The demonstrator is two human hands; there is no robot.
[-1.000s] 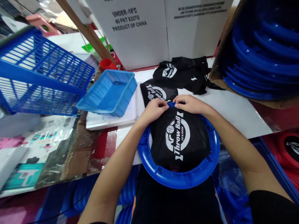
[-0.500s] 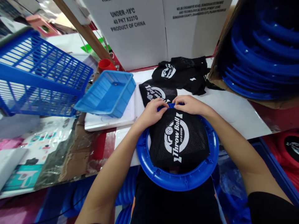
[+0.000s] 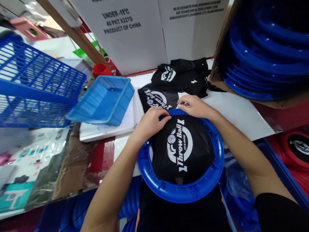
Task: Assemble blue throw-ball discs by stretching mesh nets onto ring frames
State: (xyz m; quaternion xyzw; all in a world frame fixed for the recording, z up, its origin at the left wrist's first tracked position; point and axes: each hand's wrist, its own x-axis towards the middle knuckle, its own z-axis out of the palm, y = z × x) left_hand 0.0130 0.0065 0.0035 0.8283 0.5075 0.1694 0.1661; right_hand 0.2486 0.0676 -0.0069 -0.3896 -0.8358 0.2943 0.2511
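A blue plastic ring (image 3: 180, 193) lies partly over my lap and leans on the table edge. Black mesh cloth (image 3: 202, 145) with white "Throw Ball" print spans most of its inside. At the far side of the rim, my left hand (image 3: 156, 120) pinches the ring, thumb and fingers pressed together. My right hand (image 3: 194, 105) sits at the far rim just right of it, fingers curled and closed; whatever is between the fingertips is hidden. Behind the ring lie more printed black mesh pieces (image 3: 169, 75) in a loose pile.
To the left are a light blue bin (image 3: 103, 100) and a tilted blue basket (image 3: 36, 87). A carton holding blue rings (image 3: 260, 58) stands at right. Large white cartons (image 3: 135, 48) wall off the back. Red discs (image 3: 296, 145) sit in a crate at lower right.
My right hand has lifted slightly off the rim, its fingers curling up and away from my left hand. My left hand stays on the ring. The whole view has shifted a little.
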